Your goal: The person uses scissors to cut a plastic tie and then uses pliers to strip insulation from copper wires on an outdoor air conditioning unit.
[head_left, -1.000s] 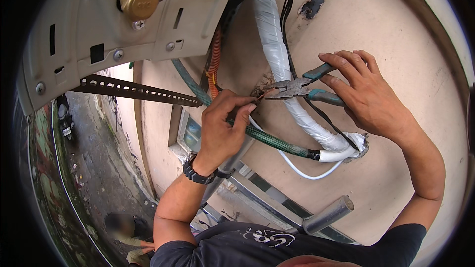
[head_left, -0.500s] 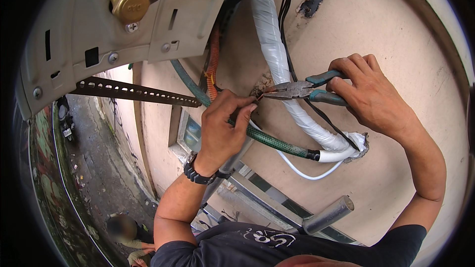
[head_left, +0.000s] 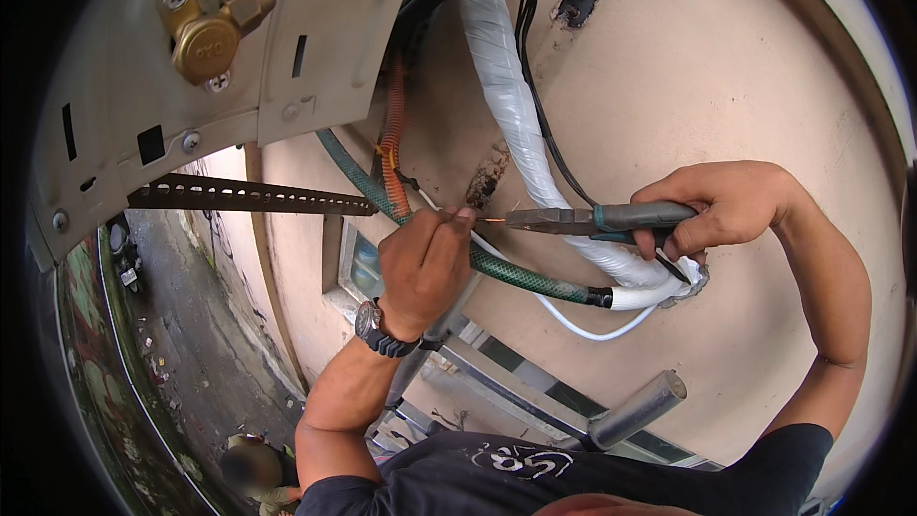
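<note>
Grey pliers (head_left: 554, 221) with teal-trimmed handles (head_left: 621, 218); beige wall (head_left: 688, 115).
Copper-coloured wire (head_left: 493, 220); green hose (head_left: 530, 279) with crisscross pattern; orange ribbed tube (head_left: 394, 119); whitish pipe (head_left: 508, 91); golden valve (head_left: 206, 50); black watch strap (head_left: 390, 342).

Holds left hand (head_left: 420, 266) just off centre toward seven o'clock, back turned to view, with fingertips (head_left: 465, 215) pinched together and aimed at one o'clock, above left forearm (head_left: 346, 387) slanting in from seven o'clock. Holds right hand (head_left: 734, 205) out at three o'clock, well apart from the left, curled tight and directed toward nine, with wrist (head_left: 785, 201) sharply bent and right forearm (head_left: 831, 282) rising toward eleven from an elbow (head_left: 842, 363) bent at four o'clock.
</note>
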The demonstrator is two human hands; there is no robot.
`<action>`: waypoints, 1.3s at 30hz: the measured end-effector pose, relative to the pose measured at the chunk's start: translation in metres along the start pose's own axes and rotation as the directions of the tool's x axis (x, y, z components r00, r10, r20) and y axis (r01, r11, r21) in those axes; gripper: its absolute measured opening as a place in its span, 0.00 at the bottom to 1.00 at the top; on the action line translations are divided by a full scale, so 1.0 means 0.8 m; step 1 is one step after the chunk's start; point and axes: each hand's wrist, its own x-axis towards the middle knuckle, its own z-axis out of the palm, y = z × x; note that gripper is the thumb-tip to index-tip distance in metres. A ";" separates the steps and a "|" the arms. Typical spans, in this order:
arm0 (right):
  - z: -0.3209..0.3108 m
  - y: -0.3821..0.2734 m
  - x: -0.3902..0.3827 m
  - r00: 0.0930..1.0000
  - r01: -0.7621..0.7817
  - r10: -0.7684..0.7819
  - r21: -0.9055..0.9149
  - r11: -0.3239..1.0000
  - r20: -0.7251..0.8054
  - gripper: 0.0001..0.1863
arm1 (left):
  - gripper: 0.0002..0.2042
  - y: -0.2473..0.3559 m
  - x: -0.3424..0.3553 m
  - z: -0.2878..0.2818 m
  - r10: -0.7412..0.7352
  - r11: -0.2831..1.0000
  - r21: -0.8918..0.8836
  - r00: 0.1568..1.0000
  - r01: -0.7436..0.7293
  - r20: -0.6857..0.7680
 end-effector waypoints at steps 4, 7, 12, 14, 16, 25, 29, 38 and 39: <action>-0.011 0.008 -0.008 0.998 0.038 -0.042 0.068 0.997 0.051 0.20 | 0.07 -0.005 0.007 0.001 -0.033 0.998 -0.058 0.999 0.032 -0.004; 0.004 -0.005 -0.021 0.944 -0.011 -0.180 -0.574 0.819 -0.276 0.21 | 0.07 -0.007 0.009 -0.015 -0.164 0.972 -0.169 0.986 0.166 0.024; 0.054 0.024 0.001 0.572 -0.472 -0.621 -0.834 0.284 -0.536 0.20 | 0.05 -0.008 0.007 -0.011 -0.268 0.893 -0.345 0.957 0.289 0.110; 0.058 0.031 0.011 0.507 -0.520 -0.691 -0.822 0.232 -0.515 0.19 | 0.04 -0.007 0.007 -0.012 -0.339 0.838 -0.390 0.924 0.382 0.177; 0.064 0.029 0.020 0.498 -0.495 -0.700 -0.830 0.256 -0.513 0.19 | 0.05 -0.006 0.010 -0.014 -0.387 0.789 -0.418 0.892 0.451 0.233; 0.058 0.021 0.042 0.402 -0.508 -0.782 -0.827 0.242 -0.476 0.16 | 0.07 -0.002 0.022 -0.019 -0.399 0.725 -0.487 0.873 0.487 0.280; 0.053 0.025 0.049 0.379 -0.530 -0.805 -0.820 0.215 -0.456 0.16 | 0.06 -0.002 0.024 -0.021 -0.398 0.722 -0.469 0.860 0.508 0.319; 0.053 0.029 0.049 0.354 -0.545 -0.823 -0.813 0.204 -0.444 0.18 | 0.07 -0.004 0.024 -0.018 -0.401 0.745 -0.436 0.862 0.504 0.311; 0.053 0.029 0.048 0.356 -0.550 -0.821 -0.810 0.203 -0.447 0.18 | 0.07 -0.004 0.023 -0.017 -0.403 0.747 -0.433 0.861 0.505 0.309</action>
